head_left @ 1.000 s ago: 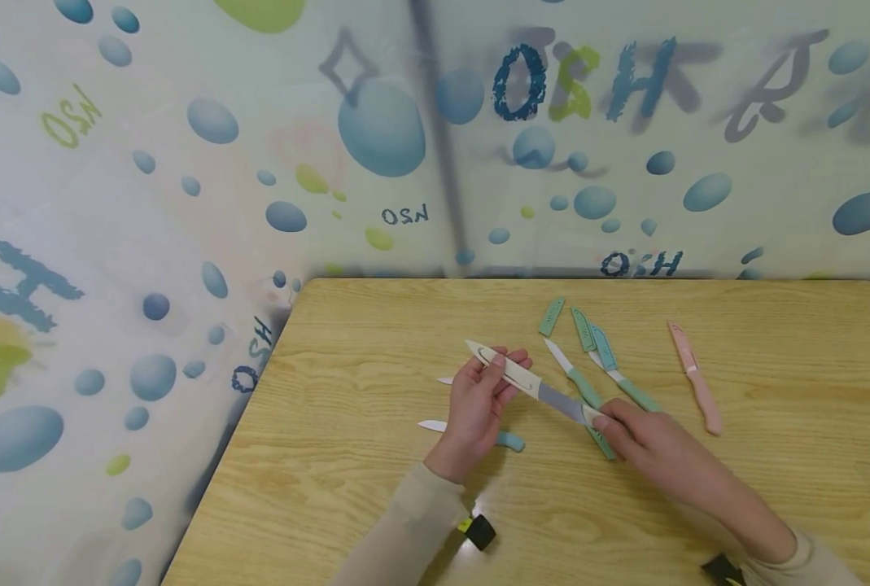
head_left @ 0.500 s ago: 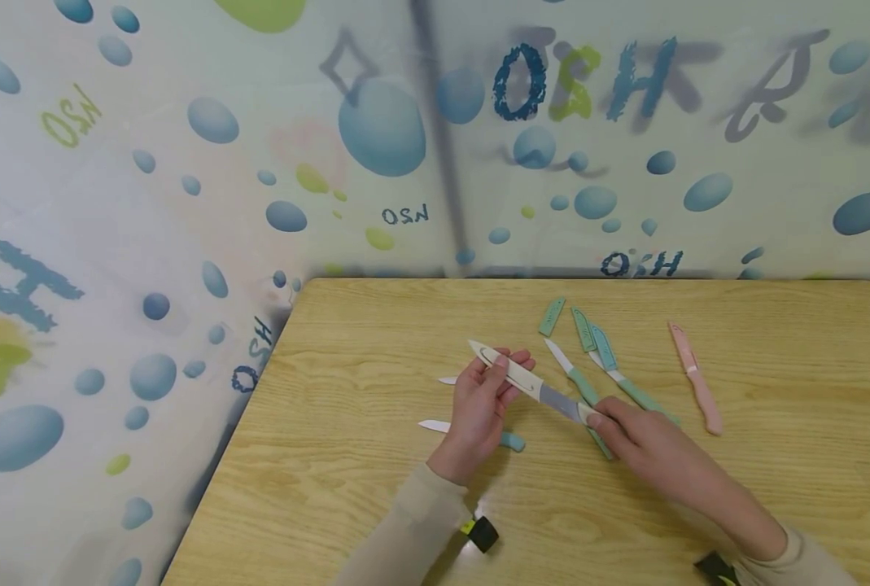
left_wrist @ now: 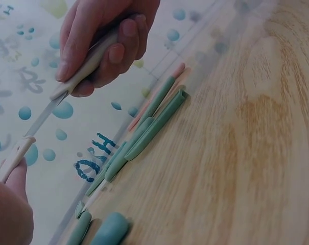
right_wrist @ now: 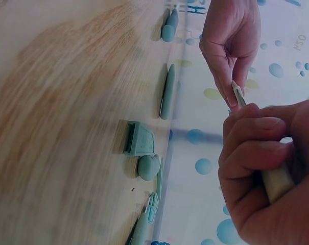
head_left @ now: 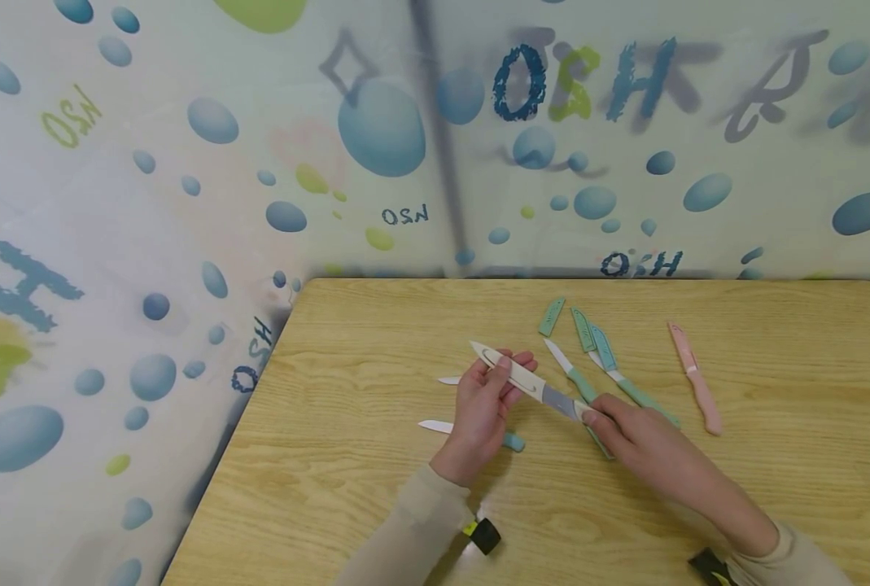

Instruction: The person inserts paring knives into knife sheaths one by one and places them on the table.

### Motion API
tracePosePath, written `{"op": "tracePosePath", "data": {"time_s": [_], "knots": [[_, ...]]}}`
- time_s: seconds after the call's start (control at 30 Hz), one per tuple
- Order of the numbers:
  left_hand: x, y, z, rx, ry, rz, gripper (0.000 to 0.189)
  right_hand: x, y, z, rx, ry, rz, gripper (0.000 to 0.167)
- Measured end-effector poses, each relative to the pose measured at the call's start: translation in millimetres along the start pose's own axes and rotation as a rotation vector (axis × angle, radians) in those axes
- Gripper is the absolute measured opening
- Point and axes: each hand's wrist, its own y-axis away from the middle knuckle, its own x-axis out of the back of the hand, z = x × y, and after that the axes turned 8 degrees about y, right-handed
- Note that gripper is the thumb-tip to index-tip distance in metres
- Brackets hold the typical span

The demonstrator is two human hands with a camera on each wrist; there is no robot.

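My left hand (head_left: 480, 413) holds a cream knife sheath (head_left: 528, 381) between thumb and fingers, above the table. The sheath covers the front of a kitchen knife, and a stretch of grey blade (head_left: 558, 402) shows behind it. My right hand (head_left: 650, 446) grips the knife's cream handle (left_wrist: 93, 58), with fingers curled round it in the left wrist view. Under the hands lie a green-handled knife (head_left: 583, 386) with its blade bare and a blue-handled knife (head_left: 513, 442), partly hidden by my left wrist. Another blade tip (head_left: 446, 380) pokes out left of that hand.
Toward the back of the wooden table (head_left: 361, 325) lie two green sheaths, one a short sheath (head_left: 552, 317), and a blue sheath (head_left: 604, 348) by a second green-handled knife (head_left: 644, 399). A pink knife (head_left: 704, 399) lies farther right. Patterned walls border the table behind and left.
My right hand has shifted slightly left and my left hand slightly right. The bare stretch of blade between sheath and handle is a little shorter.
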Motion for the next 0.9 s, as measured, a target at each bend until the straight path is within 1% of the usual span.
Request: {"op": "tracePosePath", "data": {"time_s": [0.3,0.47,0.67,0.9], "knots": [[-1.8,-0.1,-1.1,-0.002,0.011,0.009,0.029,0.6,-3.0,-3.1,-0.024,-0.02,-0.023,0.024],[-2.8,0.6,-1.9,-0.007,0.01,0.013,0.029,0.3,-5.2,-3.9,-0.036,-0.011,-0.03,0.026],[-3.4,0.3,-4.3,-0.011,0.019,0.024,0.025,-0.9,-7.5,-4.6,-0.038,0.005,-0.015,0.024],[-4.1,-0.1,-6.2,-0.017,0.035,0.037,0.018,-3.8,-9.3,-4.8,-0.01,0.006,0.01,0.022]]}}
